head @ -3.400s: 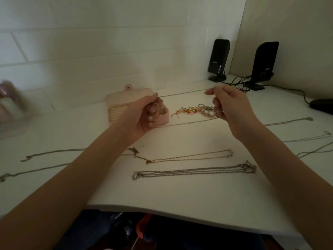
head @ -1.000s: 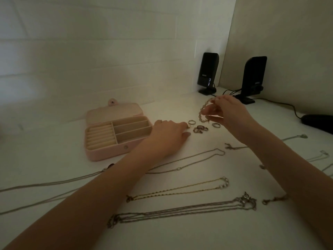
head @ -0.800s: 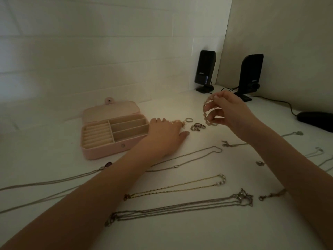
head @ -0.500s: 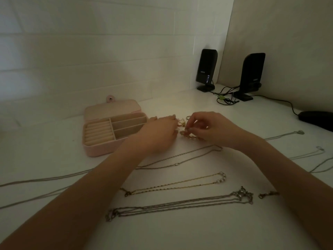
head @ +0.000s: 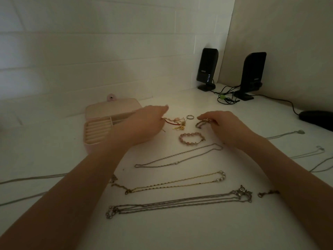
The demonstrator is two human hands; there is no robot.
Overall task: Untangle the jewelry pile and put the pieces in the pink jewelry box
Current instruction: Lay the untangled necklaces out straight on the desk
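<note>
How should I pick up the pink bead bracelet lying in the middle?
Pinch the pink bead bracelet across its near bead strand, coming straight down from above. It lies flat on the white table as an open loop, apart from the chain below it, so one finger could probably slip inside the loop. Its right end, which seems to bear a small clasp, looks thinner and harder to pinch.

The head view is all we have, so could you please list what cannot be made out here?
- Pink jewelry box: right compartments hidden behind the left hand.
- Small chain piece under the right hand: fingertips cover it, grip unclear.
- Red-and-gold tangle: too small to separate pieces.
- Thin silver chains: cut off at right edge.
</note>
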